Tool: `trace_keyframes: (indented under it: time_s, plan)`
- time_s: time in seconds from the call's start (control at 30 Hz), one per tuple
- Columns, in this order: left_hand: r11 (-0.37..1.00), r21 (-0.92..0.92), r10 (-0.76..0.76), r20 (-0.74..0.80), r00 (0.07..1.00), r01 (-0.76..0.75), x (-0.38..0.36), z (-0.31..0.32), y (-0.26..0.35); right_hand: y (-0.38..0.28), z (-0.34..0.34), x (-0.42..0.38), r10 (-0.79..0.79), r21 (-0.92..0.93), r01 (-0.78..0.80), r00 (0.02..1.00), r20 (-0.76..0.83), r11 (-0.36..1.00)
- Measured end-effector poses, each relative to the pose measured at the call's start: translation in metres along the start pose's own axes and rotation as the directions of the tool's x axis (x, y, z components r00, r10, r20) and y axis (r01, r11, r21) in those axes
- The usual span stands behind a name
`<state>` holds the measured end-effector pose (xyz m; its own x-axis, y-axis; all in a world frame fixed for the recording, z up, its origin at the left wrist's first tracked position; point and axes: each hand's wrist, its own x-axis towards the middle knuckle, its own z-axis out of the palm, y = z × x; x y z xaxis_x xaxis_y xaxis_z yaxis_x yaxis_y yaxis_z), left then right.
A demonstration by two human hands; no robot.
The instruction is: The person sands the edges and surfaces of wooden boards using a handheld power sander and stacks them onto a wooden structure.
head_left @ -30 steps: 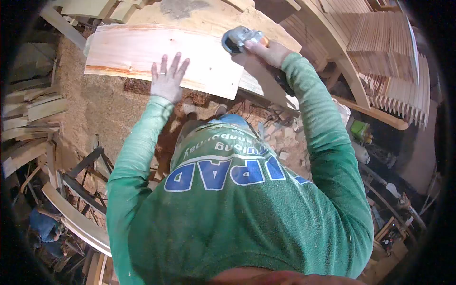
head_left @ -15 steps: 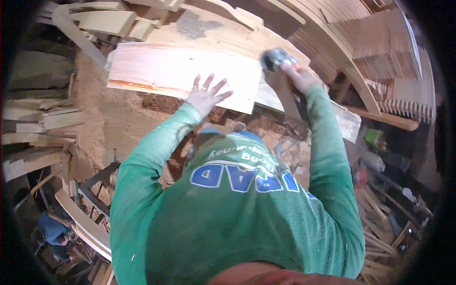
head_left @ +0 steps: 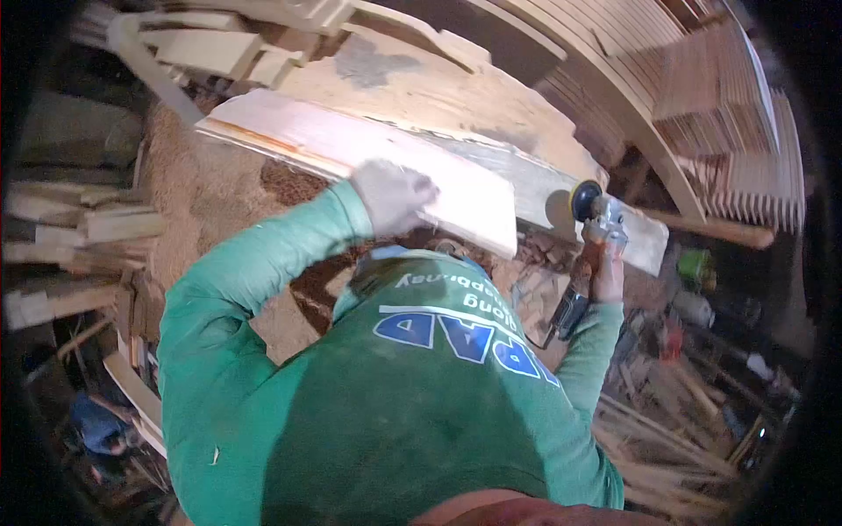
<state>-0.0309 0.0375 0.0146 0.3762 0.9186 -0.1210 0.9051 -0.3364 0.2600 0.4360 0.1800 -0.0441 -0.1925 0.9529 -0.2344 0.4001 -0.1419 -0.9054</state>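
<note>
A pale wooden board, with an orange-brown streak along its near edge, lies slanted across the work surface. My left hand is closed at the board's near edge, slightly blurred, with the fingertips partly hidden. Off the board's right end, my right hand grips an angle grinder fitted with a round sanding disc. The disc stands on edge, apart from the board, above a worn grey plank.
Curved wooden pieces lie at the back left. A tall stack of cut slats stands at the back right, behind a long curved beam. Sawdust covers the floor; lumber is piled left. Another person is at lower left.
The board has turned, its right end swinging toward me. My left hand has gone from spread flat on it to closed at its edge. My right hand has carried the grinder right and nearer.
</note>
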Motion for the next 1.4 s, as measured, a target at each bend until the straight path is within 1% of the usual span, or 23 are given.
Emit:
trace_keyframes:
  time_s: [0.03, 0.1, 0.13, 0.23, 0.27, 0.33, 0.37, 0.4, 0.5, 0.53, 0.63, 0.67, 0.7, 0.77, 0.83, 0.9, 0.93, 1.03, 1.07, 1.17, 1.27, 1.37, 1.4]
  plan:
    - [0.999, 0.037, -0.025, -0.194, 0.981, 0.033, 0.006, -0.009, -0.008, -0.002, -0.004, -0.006, 0.015, -0.01, -0.015, 1.0, -0.015, 1.0]
    - [0.985, 0.145, -0.047, -0.295, 0.954, 0.093, 0.019, -0.017, -0.034, -0.021, -0.006, -0.02, 0.031, -0.024, -0.031, 0.999, -0.036, 0.999]
    - [0.978, 0.157, -0.078, -0.348, 0.934, 0.14, 0.026, -0.02, -0.048, -0.025, -0.014, -0.022, 0.023, -0.168, -0.016, 0.999, 0.038, 0.986]
    - [0.938, 0.236, -0.169, -0.329, 0.929, 0.255, 0.057, -0.036, -0.079, -0.044, 0.004, -0.034, 0.102, 0.179, -0.097, 0.995, -0.019, 0.979]
    - [0.929, 0.258, -0.183, -0.304, 0.935, 0.266, 0.068, -0.042, -0.084, -0.013, -0.009, -0.034, 0.108, 0.243, -0.098, 0.994, -0.027, 0.965]
    - [0.913, 0.288, -0.218, -0.259, 0.941, 0.29, 0.098, -0.045, -0.102, -0.016, -0.004, -0.039, 0.195, 0.351, -0.176, 0.981, -0.019, 0.92]
    - [0.915, 0.273, -0.257, -0.168, 0.952, 0.296, 0.112, -0.051, -0.108, -0.018, -0.004, -0.041, 0.233, 0.402, -0.211, 0.972, -0.008, 0.891]
    - [0.917, 0.26, -0.293, -0.075, 0.953, 0.303, 0.127, -0.06, -0.114, -0.008, -0.015, -0.039, 0.268, 0.324, -0.266, 0.963, 0.041, 0.908]
    - [0.93, 0.233, -0.317, 0.113, 0.942, 0.285, 0.145, -0.079, -0.101, -0.014, -0.01, -0.039, 0.152, 0.201, -0.145, 0.988, -0.018, 0.969]
    - [0.935, 0.224, -0.314, 0.166, 0.935, 0.275, 0.148, -0.08, -0.095, -0.049, 0.0, -0.045, 0.115, 0.24, -0.117, 0.993, 0.023, 0.964]
    - [0.941, 0.147, -0.332, 0.237, 0.913, 0.305, 0.148, -0.048, -0.104, -0.044, 0.001, -0.04, 0.209, 0.124, -0.23, 0.965, 0.162, 0.965]
    - [0.939, 0.094, -0.343, 0.289, 0.894, 0.33, 0.147, -0.03, -0.118, -0.047, 0.008, -0.039, 0.248, -0.014, -0.248, 0.959, 0.139, 0.969]
    - [0.943, 0.075, -0.333, 0.247, 0.91, 0.325, 0.143, -0.013, -0.129, -0.033, 0.012, -0.035, 0.167, -0.198, -0.146, 0.982, 0.093, 0.969]
    - [0.947, 0.026, -0.321, 0.165, 0.933, 0.322, 0.137, 0.014, -0.144, -0.061, 0.029, -0.03, 0.26, -0.203, -0.211, 0.929, 0.262, 0.956]
    - [0.932, 0.02, -0.361, 0.111, 0.926, 0.361, 0.132, 0.023, -0.143, -0.071, 0.053, -0.026, 0.159, -0.112, -0.126, 0.921, 0.356, 0.986]
    - [0.906, 0.001, -0.423, 0.035, 0.905, 0.424, 0.125, 0.034, -0.137, -0.086, 0.072, -0.018, 0.194, -0.193, -0.12, 0.879, 0.436, 0.974]
    - [0.925, 0.064, -0.374, -0.029, 0.927, 0.375, 0.121, 0.05, -0.141, -0.087, 0.079, -0.011, 0.205, -0.254, -0.091, 0.86, 0.468, 0.963]
    - [0.899, 0.01, -0.418, -0.272, 0.867, 0.437, 0.102, 0.069, -0.123, -0.089, 0.096, 0.008, 0.223, -0.361, -0.006, 0.796, 0.562, 0.933]
    - [0.863, -0.007, -0.49, -0.26, 0.832, 0.505, 0.095, 0.073, -0.114, -0.09, 0.101, 0.013, 0.229, -0.383, 0.02, 0.773, 0.591, 0.923]
    - [0.806, -0.018, -0.543, -0.421, 0.727, 0.592, 0.078, 0.105, -0.111, -0.101, 0.115, 0.028, 0.25, -0.438, 0.089, 0.712, 0.656, 0.895]
    - [0.757, -0.043, -0.608, -0.411, 0.679, 0.652, 0.077, 0.107, -0.111, -0.1, 0.123, 0.047, 0.275, -0.517, 0.183, 0.677, 0.683, 0.836]
    - [0.745, -0.07, -0.621, -0.438, 0.65, 0.664, 0.079, 0.109, -0.112, -0.124, 0.133, 0.072, 0.34, -0.598, 0.191, 0.672, 0.658, 0.778]
    - [0.747, -0.079, -0.619, -0.444, 0.647, 0.66, 0.08, 0.108, -0.112, -0.111, 0.133, 0.09, 0.355, -0.64, 0.173, 0.71, 0.608, 0.748]
